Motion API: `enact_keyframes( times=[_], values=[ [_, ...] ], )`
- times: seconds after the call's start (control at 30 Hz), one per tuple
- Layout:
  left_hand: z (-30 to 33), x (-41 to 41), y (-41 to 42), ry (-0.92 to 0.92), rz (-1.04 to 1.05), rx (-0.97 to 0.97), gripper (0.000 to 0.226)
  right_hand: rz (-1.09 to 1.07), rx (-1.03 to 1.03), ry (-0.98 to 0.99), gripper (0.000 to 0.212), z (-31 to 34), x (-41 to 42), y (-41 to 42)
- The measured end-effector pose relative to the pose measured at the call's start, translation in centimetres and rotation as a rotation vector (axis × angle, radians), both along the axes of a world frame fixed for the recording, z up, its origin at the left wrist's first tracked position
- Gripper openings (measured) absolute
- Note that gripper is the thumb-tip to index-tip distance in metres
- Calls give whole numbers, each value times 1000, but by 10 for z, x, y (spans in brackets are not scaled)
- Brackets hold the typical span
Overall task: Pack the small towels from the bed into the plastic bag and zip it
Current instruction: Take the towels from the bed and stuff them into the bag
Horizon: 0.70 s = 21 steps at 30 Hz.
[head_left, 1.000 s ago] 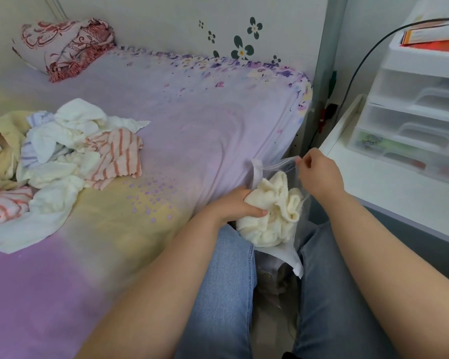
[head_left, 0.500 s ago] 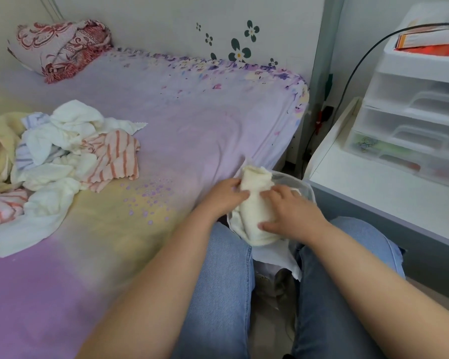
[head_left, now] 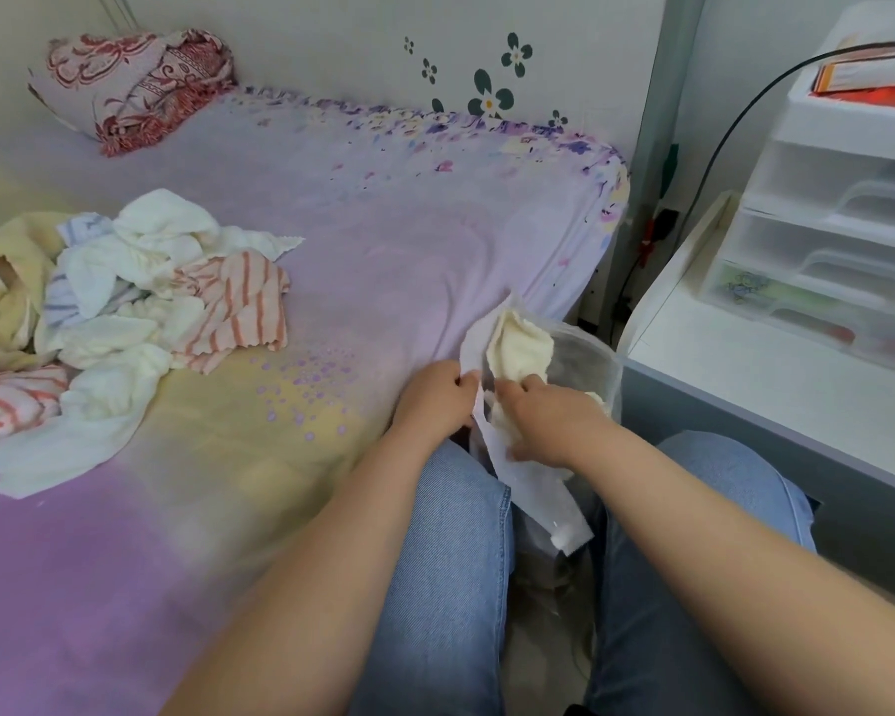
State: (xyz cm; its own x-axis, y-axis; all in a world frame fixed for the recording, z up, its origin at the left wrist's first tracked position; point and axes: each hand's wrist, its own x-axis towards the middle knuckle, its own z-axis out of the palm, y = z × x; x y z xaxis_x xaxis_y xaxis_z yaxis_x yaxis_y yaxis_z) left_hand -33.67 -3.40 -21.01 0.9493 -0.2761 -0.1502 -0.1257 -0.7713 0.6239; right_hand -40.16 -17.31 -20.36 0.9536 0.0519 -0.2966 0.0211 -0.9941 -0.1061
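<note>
A clear plastic bag with a white edge sits between my knees at the bed's edge. A cream towel sticks out of its mouth. My left hand pinches the bag's white edge at its left side. My right hand grips the cream towel and presses it down into the bag. A heap of small towels, white, cream and red-striped, lies on the bed at the left.
A patterned pillow lies at the far corner of the bed. A white desk with a plastic drawer unit stands at the right, a black cable hanging beside it. My jeans-clad legs fill the foreground.
My right hand let go of the bag's mouth and came down onto the cream towel, pushing it inward. My left hand shifted from the towel to the bag's left edge.
</note>
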Motion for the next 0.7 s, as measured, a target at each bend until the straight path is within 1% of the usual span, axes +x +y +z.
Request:
enact_keyframes(
  times=[0.07, 0.13, 0.17, 0.2, 0.23, 0.27, 0.3, 0.33, 0.37, 0.4, 0.43, 0.47, 0.5, 0.53, 0.57, 0.6, 0.63, 0.67, 0.7],
  values=[
    [4, -3, 0, -131, 66, -34, 39, 28, -50, 77, 57, 0, 4, -2],
    [6, -6, 1, -211, 118, -41, 42, 38, -105, 204, 50, 4, 6, -2],
    [8, -7, 2, -235, 139, -41, 42, 11, -114, 178, 46, 8, 6, -3],
    [10, -8, 3, -246, 156, -36, 41, -26, -105, 60, 41, 13, 6, -6],
    [11, -9, 5, -250, 162, -12, 39, -83, -82, -144, 37, 18, 5, -9],
    [11, -9, 6, -245, 166, 28, 36, -158, -60, -397, 35, 22, 3, -14],
    [11, -11, 6, -234, 166, 78, 33, -247, -60, -607, 37, 25, -1, -21],
    [12, -13, 7, -218, 164, 125, 31, -352, -61, -728, 45, 24, -4, -29],
    [14, -16, 7, -202, 160, 161, 31, -463, -55, -674, 59, 26, -9, -40],
    [15, -20, 6, -194, 156, 184, 32, -573, -28, -489, 71, 27, -14, -50],
    [16, -24, 6, -198, 146, 203, 32, -675, 22, -281, 77, 26, -18, -58],
    [16, -27, 6, -217, 127, 220, 31, -753, 54, -118, 73, 24, -21, -63],
    [15, -30, 7, -237, 103, 221, 30, -759, 61, -41, 59, 21, -23, -65],
    [15, -33, 7, -259, 84, 172, 30, -697, 116, -59, 39, 18, -22, -64],
    [16, -34, 8, -265, 78, 46, 31, -622, 210, -121, 27, 15, -22, -60],
    [16, -34, 8, -246, 90, -154, 32, -556, 336, -197, 25, 10, -21, -54],
    [16, -33, 8, -211, 124, -386, 34, -548, 543, -274, 27, 8, -21, -48],
    [16, -31, 8, -176, 163, -586, 36, -601, 767, -362, 29, 12, -21, -44],
    [17, -28, 9, -144, 187, -708, 37, -666, 911, -439, 30, 14, -19, -45]
  ],
)
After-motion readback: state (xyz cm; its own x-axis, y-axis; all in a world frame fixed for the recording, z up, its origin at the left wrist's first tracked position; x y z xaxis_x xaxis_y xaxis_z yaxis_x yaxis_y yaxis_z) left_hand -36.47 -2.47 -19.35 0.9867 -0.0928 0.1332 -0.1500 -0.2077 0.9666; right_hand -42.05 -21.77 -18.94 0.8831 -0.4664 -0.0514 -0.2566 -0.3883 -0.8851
